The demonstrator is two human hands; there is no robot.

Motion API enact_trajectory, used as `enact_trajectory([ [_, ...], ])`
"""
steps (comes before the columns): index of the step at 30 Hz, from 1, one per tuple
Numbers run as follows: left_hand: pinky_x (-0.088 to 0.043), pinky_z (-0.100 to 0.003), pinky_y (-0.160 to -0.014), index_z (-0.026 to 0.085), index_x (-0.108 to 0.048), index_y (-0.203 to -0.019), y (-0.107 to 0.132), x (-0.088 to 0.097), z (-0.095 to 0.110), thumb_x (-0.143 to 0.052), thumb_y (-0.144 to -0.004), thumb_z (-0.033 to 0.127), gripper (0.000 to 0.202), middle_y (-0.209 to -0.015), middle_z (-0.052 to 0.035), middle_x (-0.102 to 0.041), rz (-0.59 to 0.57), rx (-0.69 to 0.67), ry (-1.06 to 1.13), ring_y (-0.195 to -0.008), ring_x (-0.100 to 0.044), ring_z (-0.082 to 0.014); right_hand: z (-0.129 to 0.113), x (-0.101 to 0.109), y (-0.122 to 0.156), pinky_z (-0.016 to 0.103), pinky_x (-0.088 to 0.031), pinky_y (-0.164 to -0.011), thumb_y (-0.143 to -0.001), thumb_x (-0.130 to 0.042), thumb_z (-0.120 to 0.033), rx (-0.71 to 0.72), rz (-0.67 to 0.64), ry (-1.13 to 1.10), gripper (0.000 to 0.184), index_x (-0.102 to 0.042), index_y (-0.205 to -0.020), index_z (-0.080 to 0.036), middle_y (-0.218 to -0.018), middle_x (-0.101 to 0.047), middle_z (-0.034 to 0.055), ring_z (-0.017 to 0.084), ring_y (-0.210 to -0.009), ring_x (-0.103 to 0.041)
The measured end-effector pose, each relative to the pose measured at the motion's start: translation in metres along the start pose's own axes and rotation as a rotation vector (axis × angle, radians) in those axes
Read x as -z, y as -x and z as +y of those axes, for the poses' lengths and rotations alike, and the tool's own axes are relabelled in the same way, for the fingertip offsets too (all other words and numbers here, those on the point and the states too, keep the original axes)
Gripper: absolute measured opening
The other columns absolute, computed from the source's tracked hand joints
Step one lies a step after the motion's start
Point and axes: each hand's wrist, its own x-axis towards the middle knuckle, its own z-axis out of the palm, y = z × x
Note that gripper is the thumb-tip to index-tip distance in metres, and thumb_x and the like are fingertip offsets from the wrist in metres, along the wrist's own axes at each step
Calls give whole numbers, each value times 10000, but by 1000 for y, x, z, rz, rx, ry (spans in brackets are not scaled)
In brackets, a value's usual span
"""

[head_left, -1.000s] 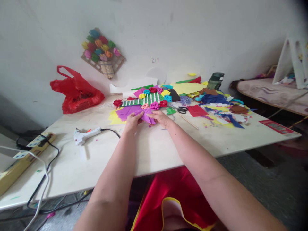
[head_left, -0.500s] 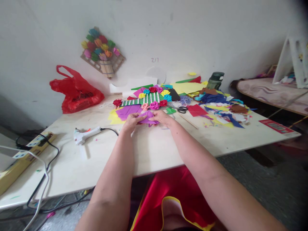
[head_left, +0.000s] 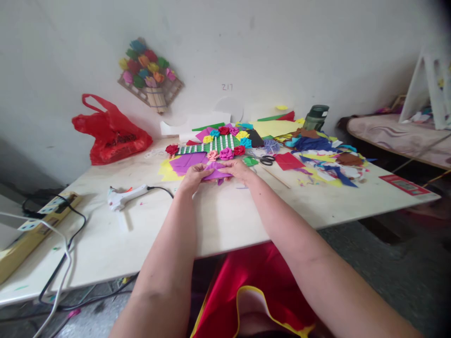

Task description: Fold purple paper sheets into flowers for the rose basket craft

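Note:
Between both hands is a folded piece of purple paper (head_left: pixel 215 172), held just above the table. My left hand (head_left: pixel 193 179) pinches its left side, and my right hand (head_left: pixel 240 171) grips its right side with the fingers closed. Flat purple sheets (head_left: pixel 188 163) lie just beyond my left hand on top of yellow paper (head_left: pixel 170 170). Behind the hands rests a green and white woven panel (head_left: pixel 202 147) edged with crepe paper roses, among them a magenta rose (head_left: pixel 226 154) and a red rose (head_left: pixel 172 149).
A white glue gun (head_left: pixel 121 197) lies at the left, near a power strip (head_left: pixel 52 216). Scissors (head_left: pixel 267 160), a thin wooden stick (head_left: pixel 276 178), red paper (head_left: pixel 289 161) and heaped paper scraps (head_left: pixel 317 145) are to the right. A red plastic bag (head_left: pixel 112 141) and green bottle (head_left: pixel 316 117) stand behind.
The purple paper between my hands has changed shape slightly, now more pointed at the top. My right fingers have shifted a little along it. Everything else stays in place.

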Motion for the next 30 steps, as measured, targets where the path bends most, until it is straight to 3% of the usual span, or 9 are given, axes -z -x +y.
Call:
enact_trajectory([
  [4,-527,-234,-550,118,-605,-752,1,0,0,-776,-532,229,300,-670,-13,-650,-3,-26,68,-552,-617,-119,2,2,-2,178,-420,-356,-604,-731,-234,-9,24,-32,334,-690,-915,-118,-603,-650,17,55,-370,-480],
  [12,-551,-229,-553,134,-630,-797,2,1,2,-760,-557,198,280,-689,-6,-651,-25,-19,131,-563,-637,-124,-1,0,-2,178,-408,-335,-591,-739,-222,-33,51,-94,318,-698,-887,-115,-589,-654,20,63,-369,-483],
  [30,-522,-227,-471,130,-642,-879,0,6,-1,-664,-637,130,243,-648,-35,-653,-1,19,195,-541,-642,-157,-1,2,-2,200,-433,-401,-534,-721,-222,61,-22,-160,316,-710,-837,-134,-693,-687,39,78,-453,-520],
])
